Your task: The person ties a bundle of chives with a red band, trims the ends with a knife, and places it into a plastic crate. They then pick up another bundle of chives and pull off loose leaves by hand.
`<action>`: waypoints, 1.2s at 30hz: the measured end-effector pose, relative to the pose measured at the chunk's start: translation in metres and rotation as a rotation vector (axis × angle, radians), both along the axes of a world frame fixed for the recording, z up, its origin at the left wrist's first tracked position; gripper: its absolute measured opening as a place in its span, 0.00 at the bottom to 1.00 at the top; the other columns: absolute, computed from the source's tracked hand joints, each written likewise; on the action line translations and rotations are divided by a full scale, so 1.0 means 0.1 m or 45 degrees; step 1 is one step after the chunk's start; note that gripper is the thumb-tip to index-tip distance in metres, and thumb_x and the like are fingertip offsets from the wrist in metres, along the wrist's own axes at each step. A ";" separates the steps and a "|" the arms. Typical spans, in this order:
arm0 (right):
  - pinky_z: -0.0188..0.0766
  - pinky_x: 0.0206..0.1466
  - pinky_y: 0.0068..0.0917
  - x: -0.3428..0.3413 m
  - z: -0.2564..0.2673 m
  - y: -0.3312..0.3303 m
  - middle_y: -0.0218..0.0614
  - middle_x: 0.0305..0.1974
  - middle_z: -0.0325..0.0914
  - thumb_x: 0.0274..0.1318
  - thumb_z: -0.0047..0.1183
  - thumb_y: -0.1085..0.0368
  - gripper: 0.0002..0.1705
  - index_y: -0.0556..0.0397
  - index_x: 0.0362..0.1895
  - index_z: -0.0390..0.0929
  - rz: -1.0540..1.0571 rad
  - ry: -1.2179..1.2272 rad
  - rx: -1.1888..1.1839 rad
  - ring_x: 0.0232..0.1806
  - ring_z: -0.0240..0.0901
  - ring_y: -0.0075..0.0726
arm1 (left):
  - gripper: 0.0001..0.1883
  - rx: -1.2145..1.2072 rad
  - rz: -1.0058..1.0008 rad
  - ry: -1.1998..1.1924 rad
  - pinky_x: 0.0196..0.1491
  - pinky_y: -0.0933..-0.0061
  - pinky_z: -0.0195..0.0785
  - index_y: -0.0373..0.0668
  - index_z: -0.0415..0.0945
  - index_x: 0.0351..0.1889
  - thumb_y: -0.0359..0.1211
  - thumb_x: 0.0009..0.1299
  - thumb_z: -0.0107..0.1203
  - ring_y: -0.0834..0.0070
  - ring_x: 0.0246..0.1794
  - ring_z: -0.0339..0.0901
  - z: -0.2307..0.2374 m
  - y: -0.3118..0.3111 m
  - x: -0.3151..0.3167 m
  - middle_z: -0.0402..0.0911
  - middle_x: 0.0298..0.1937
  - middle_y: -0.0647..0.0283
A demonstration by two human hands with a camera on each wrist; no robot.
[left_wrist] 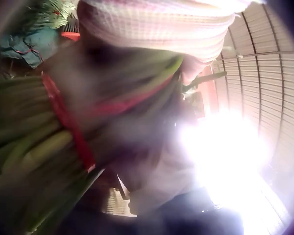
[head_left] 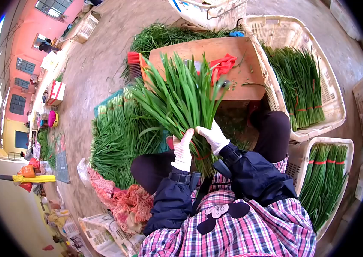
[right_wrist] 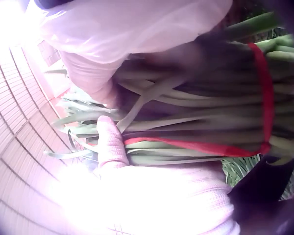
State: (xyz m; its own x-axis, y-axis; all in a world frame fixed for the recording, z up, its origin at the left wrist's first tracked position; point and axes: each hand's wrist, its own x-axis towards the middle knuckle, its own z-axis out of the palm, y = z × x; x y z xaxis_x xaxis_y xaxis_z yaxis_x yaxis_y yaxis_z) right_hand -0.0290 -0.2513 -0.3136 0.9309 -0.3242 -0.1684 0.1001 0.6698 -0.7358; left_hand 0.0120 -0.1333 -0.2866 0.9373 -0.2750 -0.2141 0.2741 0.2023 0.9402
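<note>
A large bunch of long green garlic chives point(head_left: 181, 96) stands in front of the person's lap, leaf tips pointing away and stem ends toward the body. The left hand point(head_left: 183, 150), in a white knit glove, grips the bunch from its left side, thumb up along the leaves. From the other side the gloved right hand point(head_left: 215, 136) holds it, thumb laid across the front near the left thumb. Around the stems below the hands runs a red band point(right_wrist: 267, 98), with a red strand stretching up along the stems toward the left thumb point(right_wrist: 110, 142).
Banded chives fill a cream crate point(head_left: 336, 94) at right and a second crate point(head_left: 348, 171) below it. Loose chives point(head_left: 117, 147) are heaped at left. Ahead sits a wooden board point(head_left: 241, 47) with a red cloth point(head_left: 223, 66), and a red-bristled brush point(head_left: 134, 64) beside it.
</note>
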 end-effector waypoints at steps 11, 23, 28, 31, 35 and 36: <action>0.52 0.70 0.35 0.13 0.59 -0.96 0.41 0.69 0.60 0.53 0.59 0.68 0.41 0.49 0.71 0.58 -0.628 -0.148 -0.804 0.71 0.54 0.40 | 0.25 -0.314 0.114 0.121 0.54 0.69 0.72 0.39 0.71 0.60 0.25 0.63 0.60 0.72 0.48 0.78 0.08 -0.05 -0.04 0.79 0.52 0.64; 0.45 0.72 0.62 0.53 1.41 -0.65 0.43 0.67 0.62 0.41 0.66 0.57 0.19 0.44 0.41 0.81 -0.063 -0.246 -2.366 0.72 0.48 0.61 | 0.22 -0.262 0.064 -0.004 0.49 0.76 0.68 0.40 0.75 0.54 0.26 0.60 0.62 0.80 0.43 0.74 0.17 -0.11 -0.18 0.78 0.48 0.70; 0.41 0.72 0.63 0.51 1.41 -0.65 0.41 0.66 0.65 0.43 0.65 0.61 0.10 0.45 0.31 0.79 0.019 -0.290 -2.257 0.74 0.46 0.63 | 0.22 -0.301 0.035 0.018 0.50 0.76 0.69 0.40 0.75 0.55 0.26 0.61 0.62 0.79 0.42 0.74 0.06 -0.07 -0.16 0.79 0.47 0.70; 0.44 0.73 0.53 0.46 1.30 -0.62 0.43 0.64 0.69 0.51 0.62 0.66 0.04 0.49 0.30 0.80 -0.056 -0.438 -1.573 0.73 0.52 0.54 | 0.21 -0.418 0.054 0.046 0.50 0.76 0.69 0.40 0.75 0.54 0.25 0.61 0.62 0.79 0.43 0.75 0.17 -0.12 -0.16 0.80 0.47 0.69; 0.52 0.72 0.42 0.39 1.28 -0.67 0.46 0.62 0.71 0.59 0.54 0.64 0.07 0.54 0.33 0.80 -0.242 -0.309 0.068 0.69 0.60 0.41 | 0.20 -0.388 0.080 0.021 0.50 0.76 0.69 0.40 0.76 0.53 0.24 0.60 0.61 0.79 0.43 0.76 0.16 -0.09 -0.11 0.81 0.47 0.68; 0.52 0.72 0.43 0.35 1.27 -0.71 0.47 0.61 0.71 0.59 0.54 0.63 0.07 0.53 0.34 0.80 -0.158 -0.490 0.032 0.69 0.60 0.42 | 0.20 -0.344 0.106 0.021 0.49 0.76 0.70 0.41 0.76 0.52 0.23 0.60 0.60 0.79 0.42 0.76 0.12 -0.09 -0.12 0.81 0.45 0.69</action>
